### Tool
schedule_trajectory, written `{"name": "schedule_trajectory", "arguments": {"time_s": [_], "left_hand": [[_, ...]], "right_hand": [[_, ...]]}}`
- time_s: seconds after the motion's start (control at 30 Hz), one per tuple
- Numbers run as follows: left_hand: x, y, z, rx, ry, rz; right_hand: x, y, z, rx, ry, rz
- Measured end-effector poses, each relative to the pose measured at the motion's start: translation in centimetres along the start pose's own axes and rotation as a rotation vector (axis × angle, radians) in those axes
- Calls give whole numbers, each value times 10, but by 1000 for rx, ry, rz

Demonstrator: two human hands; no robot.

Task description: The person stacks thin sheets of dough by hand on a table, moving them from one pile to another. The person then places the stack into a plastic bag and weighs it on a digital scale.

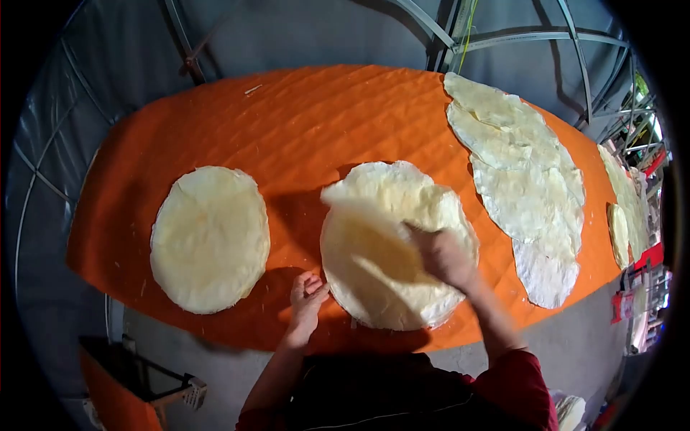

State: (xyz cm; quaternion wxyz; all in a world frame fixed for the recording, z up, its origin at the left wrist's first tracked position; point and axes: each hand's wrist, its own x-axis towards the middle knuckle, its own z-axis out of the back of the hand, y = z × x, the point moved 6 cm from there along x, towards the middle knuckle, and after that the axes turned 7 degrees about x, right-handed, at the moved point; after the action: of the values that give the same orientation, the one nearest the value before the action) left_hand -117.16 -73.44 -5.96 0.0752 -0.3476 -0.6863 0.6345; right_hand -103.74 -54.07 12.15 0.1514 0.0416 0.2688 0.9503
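Observation:
A large round sheet of thin flatbread [374, 266] lies on the orange cloth in front of me. My right hand [447, 260] is above its right half, its fingers wrapped round the dark end of a pale, motion-blurred flat tool that reaches up and left across the bread. At the bread's lower left edge is my left hand [307, 298], fingers apart and slightly curled, with nothing visible in it. Another round stack of flatbread [208, 241] rests on the cloth to the left, touched by neither hand.
Overlapping flatbread sheets [528, 169] run down the right part of the orange-covered table [287, 115]. More bread [618, 233] lies at its far right end. Metal frame bars and grey sheeting stand behind. An orange-sided object [118, 391] is at the lower left.

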Motion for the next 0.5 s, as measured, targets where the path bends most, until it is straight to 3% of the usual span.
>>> {"name": "schedule_trajectory", "arguments": {"time_s": [0.03,0.1,0.23,0.3,0.37,0.5], "left_hand": [[-3,2,-6,-42,75,94],[-8,6,-22,-133,231,281],[-6,-1,-36,-105,360,69],[-6,1,-37,-209,435,139],[-3,0,-39,-311,509,205],[2,6,-42,-384,519,204]], "right_hand": [[-9,20,36,-62,-210,117],[-24,56,67,-273,-375,118],[-31,55,-15,-537,-192,187],[-28,17,-80,-441,-77,119],[-29,-28,-133,-140,14,-4],[-26,-10,-134,-179,-94,25]]}}
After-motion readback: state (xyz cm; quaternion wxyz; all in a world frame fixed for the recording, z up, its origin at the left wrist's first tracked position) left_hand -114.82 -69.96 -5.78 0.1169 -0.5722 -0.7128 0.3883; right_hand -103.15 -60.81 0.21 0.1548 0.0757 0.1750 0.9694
